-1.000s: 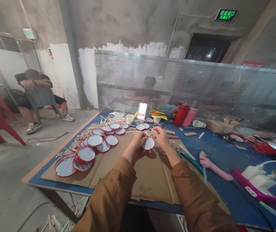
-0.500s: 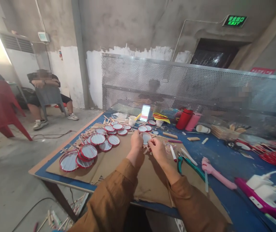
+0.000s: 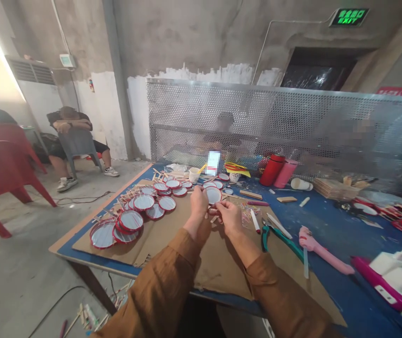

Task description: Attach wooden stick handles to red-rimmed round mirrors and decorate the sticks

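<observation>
Fingers (image 3: 198, 193) around red-rimmed disc (image 3: 214, 194), lower edge hidden

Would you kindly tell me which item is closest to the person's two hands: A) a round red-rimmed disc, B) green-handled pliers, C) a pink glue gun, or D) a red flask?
A: the round red-rimmed disc sits right up against the left hand and the right hand.
</observation>
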